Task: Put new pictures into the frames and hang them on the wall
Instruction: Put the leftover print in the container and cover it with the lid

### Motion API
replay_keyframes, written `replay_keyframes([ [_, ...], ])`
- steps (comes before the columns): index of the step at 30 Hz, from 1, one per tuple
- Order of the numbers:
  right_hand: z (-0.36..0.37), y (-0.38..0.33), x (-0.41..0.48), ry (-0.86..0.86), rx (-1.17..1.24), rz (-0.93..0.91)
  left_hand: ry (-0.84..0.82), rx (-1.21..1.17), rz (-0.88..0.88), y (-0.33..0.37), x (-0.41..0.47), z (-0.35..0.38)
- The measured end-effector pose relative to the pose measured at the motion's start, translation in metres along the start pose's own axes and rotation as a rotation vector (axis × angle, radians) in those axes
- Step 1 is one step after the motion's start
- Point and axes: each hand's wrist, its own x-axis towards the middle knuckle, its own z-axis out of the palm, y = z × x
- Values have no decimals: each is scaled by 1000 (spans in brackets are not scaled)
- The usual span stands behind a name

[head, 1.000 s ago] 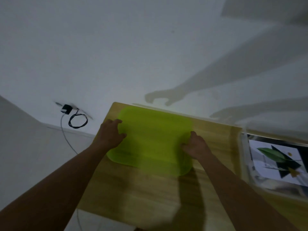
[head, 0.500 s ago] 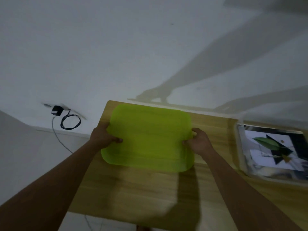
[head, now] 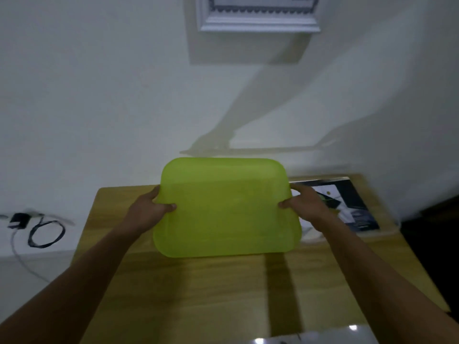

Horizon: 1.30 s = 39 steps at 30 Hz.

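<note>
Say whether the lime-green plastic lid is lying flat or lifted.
Lifted: left hand and right hand grip the lime-green plastic lid, whose far edge overlaps the white wall.

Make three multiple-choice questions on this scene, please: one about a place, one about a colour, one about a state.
1. Where is the frame, relative to the table?
A. Lying on it
B. Under it
C. On the wall above it

2. What colour is the lid?
A. Red
B. Green
C. Blue

3. How is the lid held?
A. The left hand and the right hand each grip a side
B. Only one hand grips it
C. No hand touches it

Answers:
1 C: the frame hangs high on the wall, beyond the table's far edge.
2 B: the lid is bright yellow-green.
3 A: a thumb lies over each side edge of the lid.
</note>
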Motion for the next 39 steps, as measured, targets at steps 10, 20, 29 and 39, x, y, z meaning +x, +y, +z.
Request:
replay_keyframes([
  [10, -163, 82, 45, 68, -40, 4, 25, -46, -19, 89, -24, 179],
  [20, -239, 165, 111, 182, -186, -14, 233, 173, 98, 135, -24, 314],
  [29, -250, 200, 144, 192, -179, -24, 321, 222, 58, 137, -15, 352],
  [39, -252, 235, 161, 190, -128, -28, 315, 210, 87, 137, -9, 352],
])
